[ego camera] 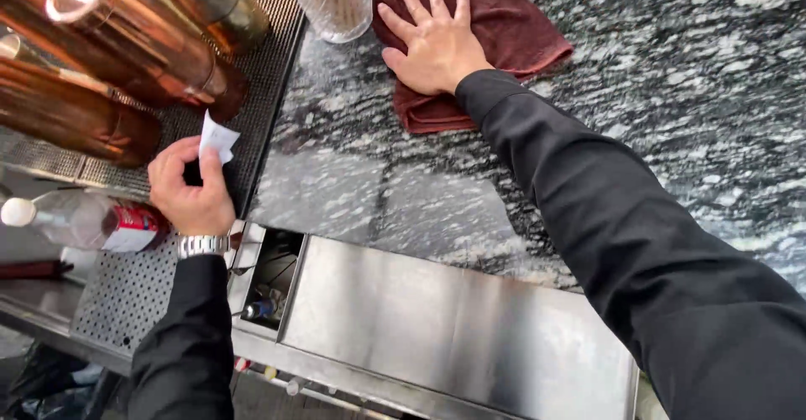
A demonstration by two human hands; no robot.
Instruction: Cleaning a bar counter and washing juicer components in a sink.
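Observation:
My right hand [434, 44] lies flat with fingers spread on a dark red cloth [512, 25], which rests on the black-and-white marbled counter [672, 92]. My left hand [190, 189], with a silver watch on the wrist, pinches a small white slip of paper [217, 139] over the black bar mat [260, 84]. Both arms wear black sleeves.
Copper shaker tins [109, 25] stand on the mat at the upper left. A clear glass [332, 0] sits beside the cloth. A clear plastic bottle with a red label [92, 220] lies on a perforated steel drainer. A steel lid [437, 328] covers a well with a small opening [273, 277].

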